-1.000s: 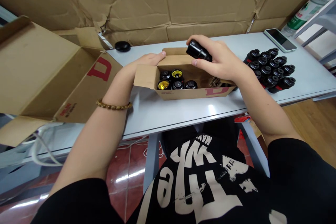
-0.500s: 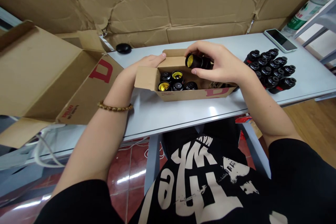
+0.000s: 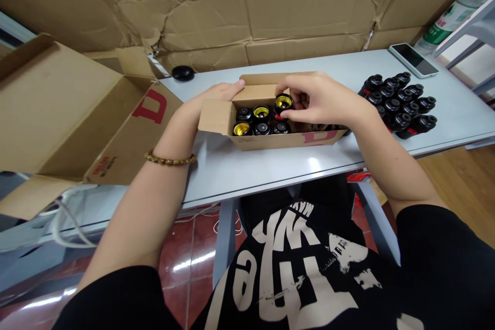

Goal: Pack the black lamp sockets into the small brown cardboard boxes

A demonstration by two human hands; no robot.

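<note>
While the right hand (image 3: 320, 100) reaches into the small carton (image 3: 270, 139), its grip is closed around a black lamp socket (image 3: 283, 103) with a brass-lined mouth facing up, fingertips pinching the body, socket standing at the far row of the carton next to the five sockets already packed (image 3: 257, 119) at the left end. Left hand (image 3: 216, 95) lies flat over the carton's far-left corner, fingers extended on the flap edge, loosely curved, nothing pinched in it. Beaded bracelet (image 3: 170, 159) on the left wrist.

Versus a second ago: the socket was held up above the carton, lying sideways with its closed end showing; half a second ago it was tipped with the mouth facing left; now it is upright and down inside. Left hand unchanged.

Grey bench (image 3: 270, 165) carries the carton, a cluster of loose black sockets (image 3: 400, 103) to the right, a phone (image 3: 413, 60) at far right, a black round knob (image 3: 183, 72) at far left. Big open carton (image 3: 77, 113) at left. Creased cardboard sheets (image 3: 247, 5) line the far wall. Red tile floor (image 3: 185, 263) below.
</note>
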